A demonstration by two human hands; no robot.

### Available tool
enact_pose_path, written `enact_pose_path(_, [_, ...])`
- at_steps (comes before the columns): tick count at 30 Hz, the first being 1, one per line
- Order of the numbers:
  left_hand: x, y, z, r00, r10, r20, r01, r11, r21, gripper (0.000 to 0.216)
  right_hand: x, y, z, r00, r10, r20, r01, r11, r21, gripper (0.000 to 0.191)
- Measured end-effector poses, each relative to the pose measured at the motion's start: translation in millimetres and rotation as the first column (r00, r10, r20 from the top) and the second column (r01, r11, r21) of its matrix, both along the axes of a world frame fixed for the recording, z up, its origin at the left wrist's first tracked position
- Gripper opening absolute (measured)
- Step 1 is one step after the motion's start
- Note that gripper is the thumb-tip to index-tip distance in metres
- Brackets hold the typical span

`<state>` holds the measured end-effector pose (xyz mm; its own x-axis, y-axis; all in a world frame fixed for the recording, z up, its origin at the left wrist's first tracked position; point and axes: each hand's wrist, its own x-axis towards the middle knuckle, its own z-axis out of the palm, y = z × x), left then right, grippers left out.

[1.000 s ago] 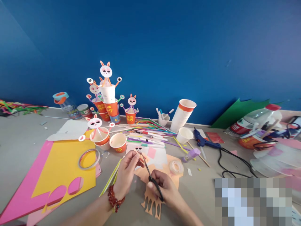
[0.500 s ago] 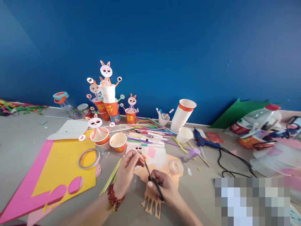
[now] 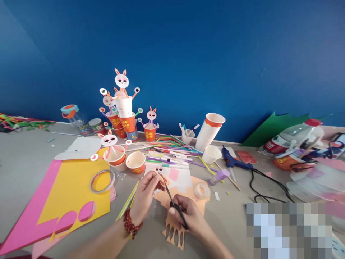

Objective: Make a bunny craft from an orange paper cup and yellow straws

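Observation:
Between the thumb and fingers of my left hand (image 3: 147, 192) is a small orange paper piece (image 3: 164, 180), partly hidden by the fingers. My right hand (image 3: 187, 212) is wrapped round the handles of black-handled scissors (image 3: 176, 212). Their blades point up and left, with the tips at the paper piece. Below the hands lies an orange paper sheet (image 3: 198, 203) with cut-out gaps along its near end. White paper (image 3: 185, 180) lies behind it. A roll of clear tape (image 3: 202, 190) rests on the orange sheet.
Paper cups with rabbit figures (image 3: 125, 108) stand at the back left, near an orange cup (image 3: 135, 163). Pink and yellow sheets (image 3: 72, 190) carry a tape roll (image 3: 102, 181). To the right are a cup stack (image 3: 210, 131), a purple glue stick (image 3: 219, 177) and a blue glue gun (image 3: 234, 162).

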<state>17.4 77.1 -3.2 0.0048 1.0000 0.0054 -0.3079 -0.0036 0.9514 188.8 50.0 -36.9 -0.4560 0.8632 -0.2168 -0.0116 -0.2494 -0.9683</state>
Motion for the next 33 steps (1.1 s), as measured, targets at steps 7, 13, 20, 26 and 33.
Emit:
enact_pose_path(7, [-0.2, -1.9, 4.1, 1.000, -0.008, 0.004, 0.008, 1.000, -0.015, 0.026, -1.4, -0.7, 3.6, 1.000, -0.004, 0.005, 0.004, 1.000, -0.007, 0.063])
enact_pose_path(13, [-0.3, -0.7, 4.0, 1.000, -0.007, 0.004, 0.007, 1.000, -0.023, 0.025, -2.5, -0.5, 2.6, 1.000, 0.004, 0.004, -0.004, 1.000, -0.025, 0.063])
enact_pose_path(20, [-0.3, 0.9, 3.8, 0.999, -0.022, 0.033, 0.024, 0.999, -0.043, 0.024, -3.0, -1.4, -13.9, 0.999, -0.038, -0.008, 0.038, 0.999, -0.019, 0.063])
enact_pose_path(26, [0.1, -1.6, 4.6, 0.998, -0.025, 0.053, 0.028, 0.998, -0.050, 0.025, -4.2, -0.7, -8.6, 0.999, -0.036, -0.003, 0.036, 0.999, -0.035, 0.065])
enact_pose_path(33, [6.4, -8.8, -0.6, 0.997, -0.041, 0.061, 0.042, 0.999, -0.012, 0.022, -1.4, 0.2, -2.2, 0.998, -0.060, 0.019, 0.060, 0.998, -0.003, 0.061])
